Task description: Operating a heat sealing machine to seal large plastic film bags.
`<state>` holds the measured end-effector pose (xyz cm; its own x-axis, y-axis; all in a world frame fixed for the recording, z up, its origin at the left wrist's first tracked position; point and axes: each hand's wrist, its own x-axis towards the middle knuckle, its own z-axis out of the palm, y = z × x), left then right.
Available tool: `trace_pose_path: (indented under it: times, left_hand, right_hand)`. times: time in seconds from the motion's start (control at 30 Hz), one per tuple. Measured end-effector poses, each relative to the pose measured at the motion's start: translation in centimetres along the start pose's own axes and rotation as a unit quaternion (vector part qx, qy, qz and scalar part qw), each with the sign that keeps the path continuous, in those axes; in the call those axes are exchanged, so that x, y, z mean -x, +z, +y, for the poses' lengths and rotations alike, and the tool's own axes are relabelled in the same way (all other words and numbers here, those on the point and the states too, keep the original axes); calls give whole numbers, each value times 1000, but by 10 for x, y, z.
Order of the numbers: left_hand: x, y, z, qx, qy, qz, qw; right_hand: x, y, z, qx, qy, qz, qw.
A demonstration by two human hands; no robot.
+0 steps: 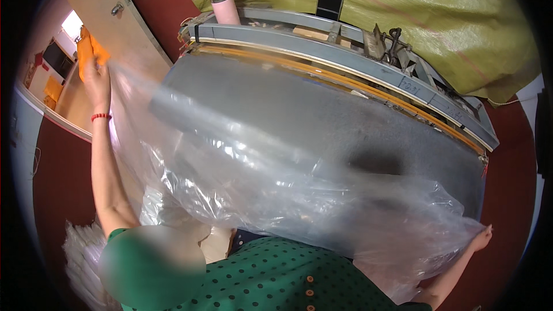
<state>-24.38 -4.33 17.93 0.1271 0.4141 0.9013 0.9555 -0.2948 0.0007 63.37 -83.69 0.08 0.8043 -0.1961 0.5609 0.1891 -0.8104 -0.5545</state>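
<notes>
Grasping clear film [247, 167] by both ends, in fingers of L hand [99, 83] & R hand [481, 238].
Spread btwn both sets of fingers, over near part of grey desk [322, 109]; prob. gripped so far apart to keep it open. Running lengthwise L-to-R, slanting from L fingers, farther out, down to R fingers, nearer body; sagging & creased btwn. W/ pink flask [222, 3] up-R of L fingers, prob. parked out of the way.

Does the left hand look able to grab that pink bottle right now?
Probably not without letting go: the left hand grips the clear plastic sheet, though the pink bottle itself stands uncovered.
</notes>
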Motion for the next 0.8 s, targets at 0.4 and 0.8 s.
trace_pose_path:
  times: [0.4,0.8]
  left_hand:
    - [125,140,83,27,-183,-498,847]
    - [94,149,242,496,-154,-248,818]
  right_hand:
    - [18,109,-105,165,-86,-121,975]
    - [44,97,-154,207,-56,-49,976]
